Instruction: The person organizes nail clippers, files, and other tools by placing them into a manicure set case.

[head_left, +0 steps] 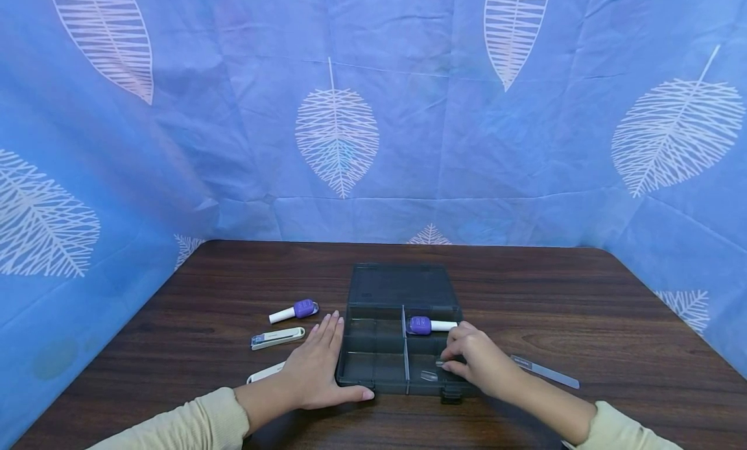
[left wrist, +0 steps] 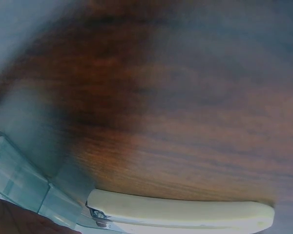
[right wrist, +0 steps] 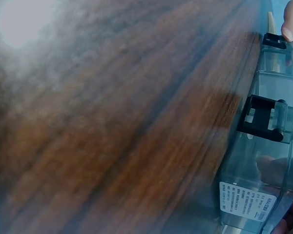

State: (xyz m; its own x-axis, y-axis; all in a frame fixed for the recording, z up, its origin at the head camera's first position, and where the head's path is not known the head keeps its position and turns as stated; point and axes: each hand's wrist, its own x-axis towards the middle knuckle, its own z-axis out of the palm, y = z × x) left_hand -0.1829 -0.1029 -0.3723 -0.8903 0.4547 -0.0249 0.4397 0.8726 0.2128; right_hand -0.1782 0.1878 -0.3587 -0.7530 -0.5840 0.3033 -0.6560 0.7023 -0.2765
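A dark see-through divided box (head_left: 373, 380) stands open on the table. My left hand (head_left: 318, 366) rests with straight fingers along its left side, thumb at the front corner. In the front right compartment, my right hand (head_left: 481, 359) pinches a small clear nail tip (head_left: 439, 364) between thumb and fingers. Another clear nail tip (head_left: 428, 375) lies on the compartment floor. A purple nail polish bottle (head_left: 419, 325) with a white cap lies in the back right compartment, its cap close to my right fingers. The box's front latch (right wrist: 263, 118) hangs down in the right wrist view.
Left of the box lie a second purple nail polish bottle (head_left: 304, 308), a white nail clipper (head_left: 277, 338) and another white clipper (left wrist: 180, 210), partly hidden by my left hand in the head view. A grey nail file (head_left: 548, 372) lies to the right. Blue leaf-patterned cloth (head_left: 408, 145) hangs behind the table.
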